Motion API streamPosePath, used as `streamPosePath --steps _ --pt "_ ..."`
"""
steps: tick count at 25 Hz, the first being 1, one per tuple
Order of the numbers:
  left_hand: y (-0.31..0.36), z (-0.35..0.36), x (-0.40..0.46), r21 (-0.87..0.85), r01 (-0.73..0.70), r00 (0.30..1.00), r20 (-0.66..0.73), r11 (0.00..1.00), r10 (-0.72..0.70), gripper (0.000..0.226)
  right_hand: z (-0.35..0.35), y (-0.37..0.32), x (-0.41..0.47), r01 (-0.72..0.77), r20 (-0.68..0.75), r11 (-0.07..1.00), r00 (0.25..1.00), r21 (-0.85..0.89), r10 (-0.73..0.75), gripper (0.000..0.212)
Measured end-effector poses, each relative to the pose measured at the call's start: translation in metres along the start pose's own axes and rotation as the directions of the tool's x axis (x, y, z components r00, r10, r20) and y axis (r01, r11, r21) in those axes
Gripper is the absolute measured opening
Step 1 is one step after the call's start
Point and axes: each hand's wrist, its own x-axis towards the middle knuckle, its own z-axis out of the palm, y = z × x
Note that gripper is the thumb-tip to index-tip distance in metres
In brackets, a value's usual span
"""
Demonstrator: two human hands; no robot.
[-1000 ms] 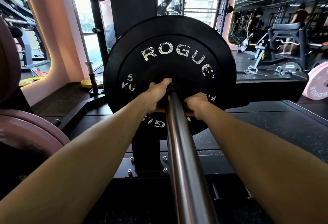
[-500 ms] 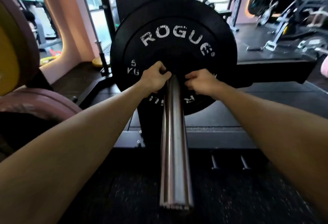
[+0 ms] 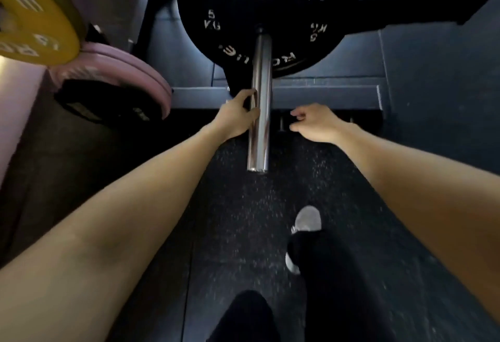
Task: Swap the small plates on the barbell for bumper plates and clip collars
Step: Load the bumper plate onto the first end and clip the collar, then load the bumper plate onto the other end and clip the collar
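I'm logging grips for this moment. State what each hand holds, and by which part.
The left hand curls against the barbell sleeve partway along its bare length; a full grip cannot be told. The right hand holds nothing.
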Motion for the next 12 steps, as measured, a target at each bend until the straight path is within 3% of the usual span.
streamPosePath --steps 5,8,12 --pt "-0.007 0.018 -0.116 0.027 0.210 0.960 0.183 0.977 -0.212 0.072 0.038 0.022 -0.094 -0.210 0.241 0.977 0.947 -0.032 0.211 0.060" --pt "-0.004 0.029 -0.178 0.170 0.319 0.878 0.316 0.932 -0.358 0.072 0.047 0.034 -0.146 -0.289 0.353 0.953 0.886 -0.087 0.301 0.065" --pt "0.007 0.038 -0.226 0.373 0.357 0.765 0.410 0.856 -0.497 0.061 0.047 0.048 -0.204 -0.338 0.400 0.931 0.841 -0.135 0.364 0.053"
